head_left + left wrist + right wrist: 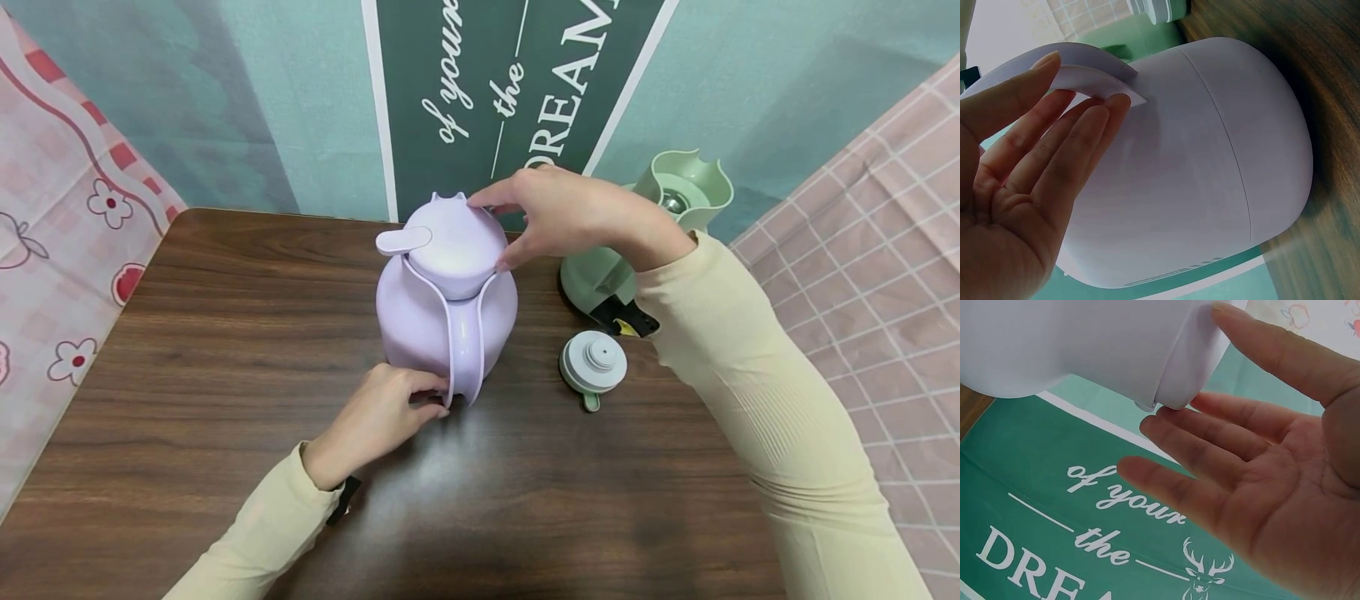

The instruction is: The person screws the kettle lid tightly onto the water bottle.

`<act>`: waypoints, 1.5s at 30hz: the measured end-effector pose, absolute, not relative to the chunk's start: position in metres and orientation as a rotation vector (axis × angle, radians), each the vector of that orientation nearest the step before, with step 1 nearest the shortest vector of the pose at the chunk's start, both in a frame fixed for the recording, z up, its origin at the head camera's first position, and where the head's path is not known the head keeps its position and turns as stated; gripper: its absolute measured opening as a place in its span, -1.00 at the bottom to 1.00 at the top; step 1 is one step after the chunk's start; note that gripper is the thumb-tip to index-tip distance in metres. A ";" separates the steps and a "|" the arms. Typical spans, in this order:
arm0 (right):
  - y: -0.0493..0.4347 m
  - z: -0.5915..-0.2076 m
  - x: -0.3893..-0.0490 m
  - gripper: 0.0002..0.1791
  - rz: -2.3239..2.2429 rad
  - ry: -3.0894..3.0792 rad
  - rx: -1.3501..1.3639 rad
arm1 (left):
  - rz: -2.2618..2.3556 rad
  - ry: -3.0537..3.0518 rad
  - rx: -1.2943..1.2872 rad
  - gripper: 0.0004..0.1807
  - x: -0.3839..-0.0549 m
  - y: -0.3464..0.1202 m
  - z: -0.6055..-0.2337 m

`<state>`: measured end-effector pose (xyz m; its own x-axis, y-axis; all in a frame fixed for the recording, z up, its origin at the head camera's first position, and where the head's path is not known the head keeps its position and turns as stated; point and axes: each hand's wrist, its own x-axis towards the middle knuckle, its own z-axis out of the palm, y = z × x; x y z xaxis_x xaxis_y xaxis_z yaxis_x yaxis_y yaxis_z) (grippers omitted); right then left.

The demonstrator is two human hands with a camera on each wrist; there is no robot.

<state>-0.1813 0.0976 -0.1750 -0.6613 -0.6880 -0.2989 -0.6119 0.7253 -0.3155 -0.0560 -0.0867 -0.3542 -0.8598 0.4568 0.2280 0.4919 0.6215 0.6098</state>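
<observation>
A lavender insulated jug (412,312) stands on the table, its lid (457,246) on top with a lever pointing left. My left hand (378,417) pinches the lower end of the jug's handle (467,342). In the left wrist view, thumb and fingertips of that hand (1047,169) meet on the handle's edge. Across the lid, my right hand (566,212) grips its rim between thumb and fingers. The right wrist view has this hand (1260,469) at the lid (1194,356), with the lower fingers off it.
To the right stands a green jug (596,279) with its top open, partly behind my right forearm. A grey-and-green lid (594,362) lies upside down before it. The wooden table (247,333) meets a teal backdrop with a lettered banner (517,83) behind the jugs.
</observation>
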 end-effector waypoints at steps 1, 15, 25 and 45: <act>0.098 -0.175 -0.181 -0.32 -0.267 2.535 -1.009 | -1.072 -2.783 -0.814 -0.84 -0.056 -0.087 -0.354; 0.092 -0.169 -0.172 -0.46 -0.256 2.624 -0.919 | -1.073 -2.768 -0.822 -0.83 -0.056 -0.087 -0.353; 0.091 -0.167 -0.167 -0.66 -0.210 2.682 -0.951 | -1.059 -2.766 -0.824 -0.83 -0.057 -0.087 -0.353; 0.093 -0.168 -0.180 -0.25 -0.211 2.552 -0.889 | -1.062 -2.759 -0.841 -0.84 -0.056 -0.087 -0.354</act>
<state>-0.1796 0.0929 -0.1683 -0.7032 -0.6219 -0.3447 -0.5568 0.7831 -0.2769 -0.0557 -0.0865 -0.3543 -0.8481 0.4671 0.2500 0.5142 0.6119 0.6010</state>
